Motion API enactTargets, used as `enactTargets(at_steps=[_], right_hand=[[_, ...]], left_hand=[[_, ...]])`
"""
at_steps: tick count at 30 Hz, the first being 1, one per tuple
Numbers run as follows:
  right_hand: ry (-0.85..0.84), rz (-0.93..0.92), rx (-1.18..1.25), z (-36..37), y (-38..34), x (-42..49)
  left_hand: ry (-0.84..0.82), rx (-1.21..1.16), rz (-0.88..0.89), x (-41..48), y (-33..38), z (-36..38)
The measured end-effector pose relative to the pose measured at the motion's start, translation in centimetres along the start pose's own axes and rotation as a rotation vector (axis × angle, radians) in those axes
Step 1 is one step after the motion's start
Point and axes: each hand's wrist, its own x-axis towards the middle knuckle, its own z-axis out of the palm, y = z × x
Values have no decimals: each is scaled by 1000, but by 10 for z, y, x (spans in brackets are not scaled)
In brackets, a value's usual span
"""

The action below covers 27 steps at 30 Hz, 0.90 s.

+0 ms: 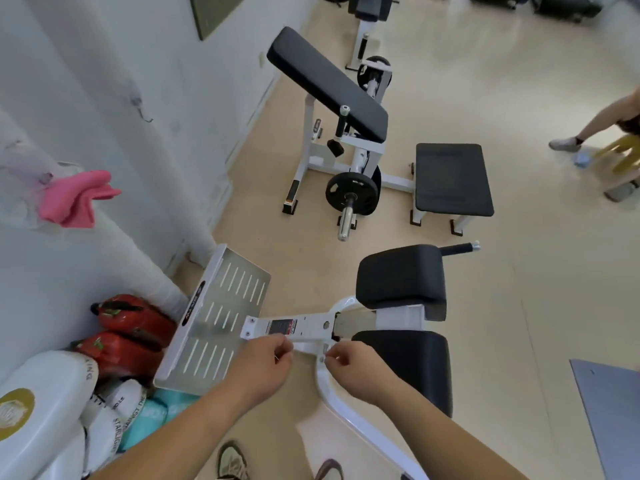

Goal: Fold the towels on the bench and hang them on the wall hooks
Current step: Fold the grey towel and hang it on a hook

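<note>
Fingers of my left hand and right hand curl together above the white machine frame; any grasp, I cannot tell. The pink towel hangs on the wall, far left.

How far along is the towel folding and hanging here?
Done: one pink towel hangs bunched on the wall, left. In hand: left hand and right hand are close together, fingers curled; whether they pinch anything is too blurred to tell. Left: what looks like a bare wall hook farther along; no other towel shows on the black bench pads.
</note>
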Motion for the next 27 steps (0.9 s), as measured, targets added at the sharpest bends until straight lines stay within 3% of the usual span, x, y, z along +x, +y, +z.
enactTargets(at_steps=[4,8,14,20,27], right_hand=[[21,30,-11,-9,28,2],[61,-3,30,-9,10,20],[-34,-110,68,35,-85,63],[-88,-119,45,110,-206,110],[-117,-94,-3,171,-305,152]], left_hand=[[11,-67,-49,-9,4,24],[84,-94,-129,-15,-15,11],[270,-164,-256,-17,-82,-65],[350,-216,-355,-12,-178,-152],[244,-238,-421,-13,-258,-213]])
